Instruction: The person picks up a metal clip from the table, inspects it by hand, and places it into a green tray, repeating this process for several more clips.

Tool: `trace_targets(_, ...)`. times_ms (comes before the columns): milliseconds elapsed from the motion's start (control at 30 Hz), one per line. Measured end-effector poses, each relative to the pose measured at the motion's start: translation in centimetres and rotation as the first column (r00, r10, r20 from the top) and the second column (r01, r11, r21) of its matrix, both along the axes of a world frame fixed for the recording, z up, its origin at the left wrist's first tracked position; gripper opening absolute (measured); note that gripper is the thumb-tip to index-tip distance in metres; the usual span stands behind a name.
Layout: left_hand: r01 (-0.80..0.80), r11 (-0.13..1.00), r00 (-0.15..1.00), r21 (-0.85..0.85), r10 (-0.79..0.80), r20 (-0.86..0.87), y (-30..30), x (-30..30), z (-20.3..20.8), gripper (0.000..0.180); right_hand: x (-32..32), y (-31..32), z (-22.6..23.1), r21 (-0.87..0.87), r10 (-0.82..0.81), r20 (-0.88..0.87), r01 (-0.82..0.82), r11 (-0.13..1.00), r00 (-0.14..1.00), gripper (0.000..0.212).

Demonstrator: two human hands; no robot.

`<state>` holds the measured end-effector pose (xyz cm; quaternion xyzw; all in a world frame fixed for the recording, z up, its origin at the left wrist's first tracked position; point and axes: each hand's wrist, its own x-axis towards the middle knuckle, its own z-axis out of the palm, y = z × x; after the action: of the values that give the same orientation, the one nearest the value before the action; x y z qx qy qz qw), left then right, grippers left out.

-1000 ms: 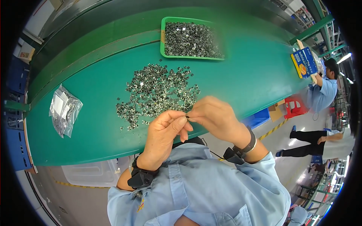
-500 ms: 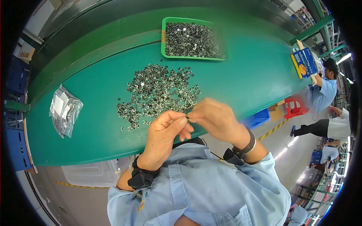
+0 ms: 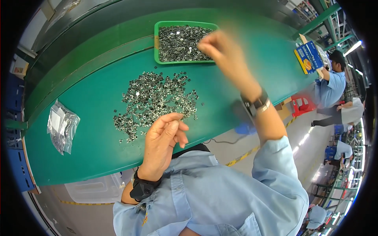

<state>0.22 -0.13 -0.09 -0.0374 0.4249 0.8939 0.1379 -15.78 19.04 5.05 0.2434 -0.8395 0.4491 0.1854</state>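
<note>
Overall, I take the green worktable [image 3: 214,104] as the base surface. On it, a loose heap [image 3: 151,94] of small dark and silvery parts spreads in front of the person. Beyond the heap stands a green tray [image 3: 156,49], its long sides running roughly left to right, filled with similar parts [image 3: 177,45]. The right hand [image 3: 223,53], blurred, is located over the tray's right end, thumb and fingers bunched and pointing left. The left hand [image 3: 159,137] is positioned at the heap's near edge, thumb and forefinger curled toward each other; I cannot tell whether those tips meet or hold anything. Reference relation: the tray's contents lie leftward of the right fingertips, the heap beyond the left ones. Contact or a held part at the right fingertips: I cannot confirm. Single parts: too small for me to read a long axis.
</note>
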Motion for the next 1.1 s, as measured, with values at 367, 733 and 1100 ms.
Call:
trace_targets(367, 0.065, 0.992, 0.998, 0.111, -0.062, -0.029, -0.8, -0.4, -0.6, 0.017, 6.8, 4.3, -5.1, 0.360, 0.048, 0.109, -0.085, 0.929, 0.993, 0.013)
trace_targets(733, 0.091, 0.996, 0.995, -0.004, -0.091, -0.037, -0.4, -0.1, 0.1, 0.019, 10.0, 1.2, -3.9, 0.348, 0.046, -0.069, -0.019, 0.937, 0.997, 0.019)
trace_targets(1100, 0.172, 0.972, 0.984, 0.160, -0.177, 0.017, -0.3, 0.2, 0.3, 0.023, 11.4, -2.2, -1.5, 0.225, 0.313, -0.081, -0.289, 0.931, 0.946, 0.026)
